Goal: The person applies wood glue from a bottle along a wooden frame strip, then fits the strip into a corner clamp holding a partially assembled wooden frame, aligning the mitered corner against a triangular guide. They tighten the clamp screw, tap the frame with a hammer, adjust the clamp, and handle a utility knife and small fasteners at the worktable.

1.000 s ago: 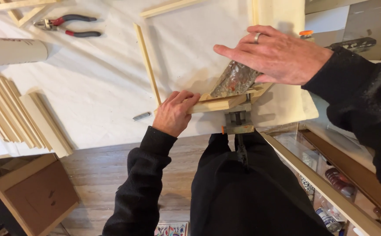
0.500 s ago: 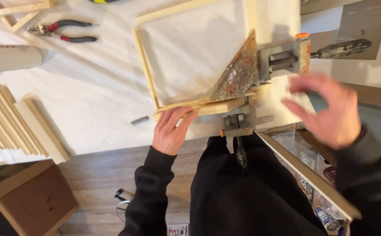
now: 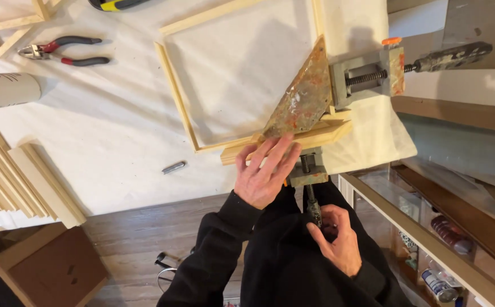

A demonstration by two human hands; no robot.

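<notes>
A light wooden frame lies on a white cloth-covered table. Its near right corner sits in a paint-stained metal corner clamp. My left hand presses flat, fingers spread, on the wooden moulding strip at that corner. My right hand is down by my body, closed around the handle of the clamp's near screw. The clamp's second screw handle sticks out to the right.
Red-handled pliers lie at the far left. Beside them is a cardboard tube. Several wood strips are stacked at the left edge. A small metal piece lies on the cloth. A shelf with jars stands to the right.
My right hand left the top of the clamp, swung right and down, and now grips the near screw handle. My left hand slid right along the strip and flattened.
</notes>
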